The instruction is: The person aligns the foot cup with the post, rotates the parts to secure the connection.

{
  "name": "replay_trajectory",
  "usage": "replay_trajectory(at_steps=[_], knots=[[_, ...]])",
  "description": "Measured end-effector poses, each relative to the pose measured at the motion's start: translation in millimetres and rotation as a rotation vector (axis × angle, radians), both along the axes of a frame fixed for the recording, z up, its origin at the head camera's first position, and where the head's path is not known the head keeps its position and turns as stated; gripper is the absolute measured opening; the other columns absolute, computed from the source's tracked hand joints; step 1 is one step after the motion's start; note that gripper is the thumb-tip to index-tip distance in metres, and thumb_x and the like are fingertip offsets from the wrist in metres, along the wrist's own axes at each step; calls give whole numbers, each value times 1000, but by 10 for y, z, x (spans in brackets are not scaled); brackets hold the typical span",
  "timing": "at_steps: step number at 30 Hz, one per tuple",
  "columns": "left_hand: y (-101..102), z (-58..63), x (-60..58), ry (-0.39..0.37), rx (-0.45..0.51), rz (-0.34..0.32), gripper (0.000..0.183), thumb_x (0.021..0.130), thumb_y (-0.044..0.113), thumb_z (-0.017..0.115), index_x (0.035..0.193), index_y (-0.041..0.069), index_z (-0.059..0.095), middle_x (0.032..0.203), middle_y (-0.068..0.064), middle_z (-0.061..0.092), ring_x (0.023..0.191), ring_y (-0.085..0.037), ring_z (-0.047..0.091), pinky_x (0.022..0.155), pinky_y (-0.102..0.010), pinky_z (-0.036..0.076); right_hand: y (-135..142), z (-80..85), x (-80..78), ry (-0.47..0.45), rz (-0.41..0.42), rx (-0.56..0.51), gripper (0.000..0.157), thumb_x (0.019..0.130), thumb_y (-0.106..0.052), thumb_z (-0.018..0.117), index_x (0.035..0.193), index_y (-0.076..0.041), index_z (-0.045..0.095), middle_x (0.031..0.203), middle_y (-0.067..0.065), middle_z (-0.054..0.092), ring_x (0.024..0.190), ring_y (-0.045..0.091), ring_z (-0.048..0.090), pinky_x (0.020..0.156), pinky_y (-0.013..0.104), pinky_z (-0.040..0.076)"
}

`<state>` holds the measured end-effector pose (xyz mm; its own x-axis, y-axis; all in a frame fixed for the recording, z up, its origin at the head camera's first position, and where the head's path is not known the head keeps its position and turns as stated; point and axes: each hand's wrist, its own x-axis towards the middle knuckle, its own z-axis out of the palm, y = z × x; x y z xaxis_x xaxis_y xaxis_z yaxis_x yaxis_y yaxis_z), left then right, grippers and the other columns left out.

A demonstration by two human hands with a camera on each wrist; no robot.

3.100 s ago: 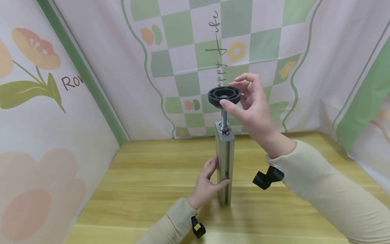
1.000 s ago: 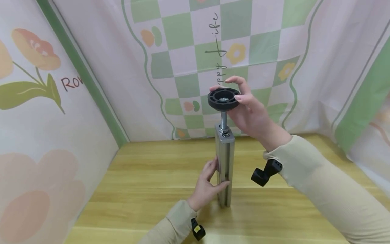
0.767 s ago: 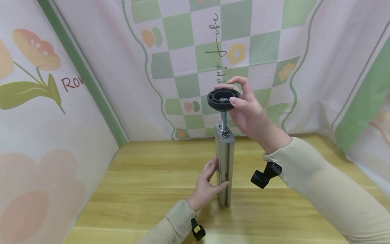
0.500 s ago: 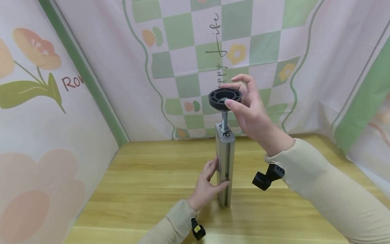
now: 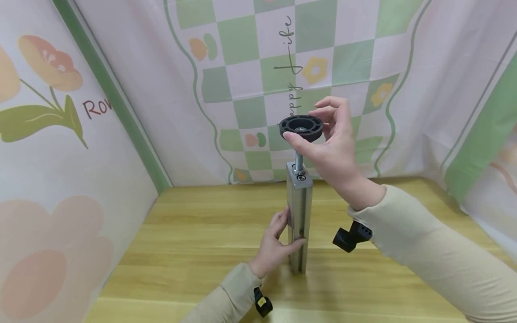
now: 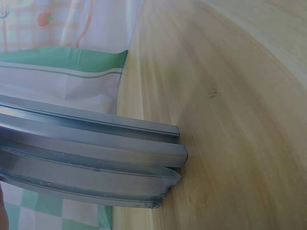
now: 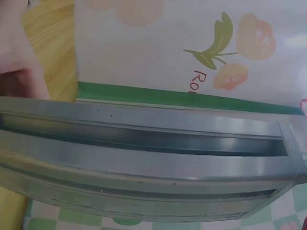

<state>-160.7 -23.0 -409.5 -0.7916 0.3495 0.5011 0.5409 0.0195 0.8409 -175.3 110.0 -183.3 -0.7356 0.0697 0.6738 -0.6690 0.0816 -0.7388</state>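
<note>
An aluminium extrusion profile (image 5: 299,220) stands upright on the table, its grooved lower end (image 6: 96,153) at the wood in the left wrist view. My left hand (image 5: 269,252) grips its lower half, thumb on the near side and fingers along the left. A metal end plate (image 5: 300,180) caps the top. From it rises a threaded stud (image 5: 298,161) bearing a black round levelling foot (image 5: 301,122). My right hand (image 5: 337,150) holds the foot by its rim, thumb across the front and fingers at the right and back. In the right wrist view the profile (image 7: 144,158) hides part of the left hand (image 7: 17,60).
The wooden table (image 5: 202,224) runs back to a green-and-white checked curtain (image 5: 274,67). A flower-printed panel (image 5: 52,157) borders it on the left, and another curtain (image 5: 484,157) on the right. Black wrist cameras (image 5: 351,236) hang below both sleeves.
Over the last second my right thumb has swept from the right of the foot's rim round to its front left, while the fingers drew back to the right. The left hand and profile stayed put.
</note>
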Motion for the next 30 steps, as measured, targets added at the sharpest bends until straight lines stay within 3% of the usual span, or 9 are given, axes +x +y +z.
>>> replay_trajectory(at_steps=[4, 8, 11, 14, 18, 22, 26, 30], knots=[[-2, -3, -8, 24, 4, 0, 84, 82, -2, 70, 150, 11, 23, 136, -16, 41, 122, -14, 43, 114, -41, 29, -24, 1, 1, 46, -130, 75, 55, 70, -3, 80, 110, -8, 41, 98, -7, 46, 94, 10, 47, 83, 22, 40], [-3, -6, -5, 40, 9, 4, 84, 82, -1, 70, 150, 12, 23, 135, -17, 41, 120, -13, 43, 114, -39, 30, -45, -12, -8, 91, -198, 118, 59, 67, -5, 84, 109, -4, 42, 99, -10, 44, 95, 7, 45, 90, 23, 39], [-3, -12, 1, 43, 6, 6, 85, 82, -1, 70, 150, 13, 22, 134, -17, 42, 120, -12, 44, 114, -39, 31, -49, -40, -23, 120, -204, 120, 61, 66, -4, 84, 109, -1, 41, 101, -12, 42, 96, 6, 44, 91, 24, 39], [-2, -15, 7, 40, 2, 6, 85, 82, -1, 70, 150, 15, 21, 134, -17, 42, 119, -11, 43, 114, -39, 30, -35, -73, -42, 165, -153, 83, 60, 65, 0, 83, 109, 0, 41, 103, -14, 41, 98, 7, 43, 91, 24, 37], [-1, -11, 11, 39, 6, 7, 87, 82, -1, 71, 150, 17, 21, 134, -17, 42, 118, -10, 43, 113, -38, 31, -5, -104, -80, 227, -16, -2, 49, 71, -6, 75, 110, -6, 44, 103, -10, 44, 99, 12, 44, 87, 25, 36], [2, -8, 8, 48, 6, 2, 87, 82, -1, 71, 151, 17, 20, 134, -17, 42, 118, -11, 44, 113, -39, 31, 14, -94, -135, 167, 166, -141, 29, 81, -12, 55, 109, -15, 47, 102, 0, 47, 95, 15, 47, 82, 23, 39], [2, -7, 7, 46, 4, -1, 88, 82, -1, 70, 151, 18, 20, 135, -17, 41, 119, -11, 43, 113, -40, 31, 65, -58, -232, -4, 502, -295, 26, 87, -10, 40, 112, -15, 47, 108, 6, 51, 94, 14, 54, 85, 22, 45], [9, -5, 11, 53, 5, 4, 88, 82, -1, 71, 151, 18, 20, 135, -18, 41, 119, -12, 44, 113, -41, 31, 140, -43, -316, -159, 855, -345, 30, 90, -14, 39, 120, -13, 43, 117, 11, 55, 97, 17, 61, 89, 25, 48]])
